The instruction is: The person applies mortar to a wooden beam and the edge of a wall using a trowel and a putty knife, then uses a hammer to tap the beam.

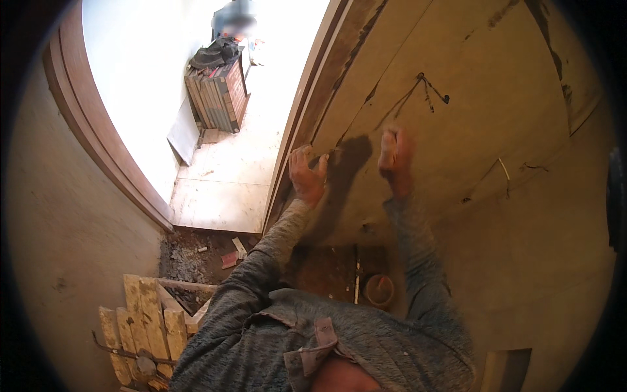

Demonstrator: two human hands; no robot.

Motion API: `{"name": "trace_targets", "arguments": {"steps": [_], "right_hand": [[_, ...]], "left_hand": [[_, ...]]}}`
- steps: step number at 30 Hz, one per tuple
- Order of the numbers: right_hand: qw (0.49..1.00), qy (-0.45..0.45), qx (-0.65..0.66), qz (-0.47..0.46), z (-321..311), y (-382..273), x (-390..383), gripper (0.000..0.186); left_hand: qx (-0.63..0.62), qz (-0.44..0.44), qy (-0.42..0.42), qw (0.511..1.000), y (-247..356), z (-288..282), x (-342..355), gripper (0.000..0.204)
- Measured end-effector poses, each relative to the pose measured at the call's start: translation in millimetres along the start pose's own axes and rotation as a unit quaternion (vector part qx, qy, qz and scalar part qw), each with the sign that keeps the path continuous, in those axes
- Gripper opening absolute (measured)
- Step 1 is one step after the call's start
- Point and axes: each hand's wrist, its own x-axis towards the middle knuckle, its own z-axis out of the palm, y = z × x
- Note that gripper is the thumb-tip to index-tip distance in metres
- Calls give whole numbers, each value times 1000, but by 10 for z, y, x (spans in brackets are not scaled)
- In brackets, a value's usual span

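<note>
A tan plastered wall point(470, 150) stands before me, with dark grooves cut into it. My left hand point(308, 176) is at the wall beside the wooden door frame point(302, 117), thumb and fingers apart and nothing visible in them. To its right, my right hand point(396, 157) is raised near the wall, slightly blurred, its fingers curled closed. Whatever it may hold is hidden. Above my right hand, dark wires point(421, 78) stick out of the wall. A pale wire point(504, 168) pokes out farther right.
Wooden planks point(140, 297) with a metal tool lying across them stand at the lower left. Rubble point(186, 251) and a reddish fragment point(229, 260) lie by the threshold. A round container point(379, 289) sits below my arms. Stacked tiles point(219, 98) topped by a black bag point(215, 53) stand beyond the doorway.
</note>
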Motion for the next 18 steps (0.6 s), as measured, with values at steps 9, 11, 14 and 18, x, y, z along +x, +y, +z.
{"name": "trace_targets", "arguments": {"steps": [9,11,14,18], "right_hand": [[822,-238,-98,507,-422,352,-4154,36],[760,-362,-98,531,-638,113,-5176,39],[645,-562,-159,493,-930,-237,-6439,33],[582,-504,-149,620,-1054,-642,-6453,34]], "left_hand": [[-36,-19,1,999,-135,-74,15,30],[-57,-38,-9,998,-88,-21,47,31],[-47,-46,1,998,-104,-112,91,32],[-56,1,26,998,-151,-5,103,32]]}}
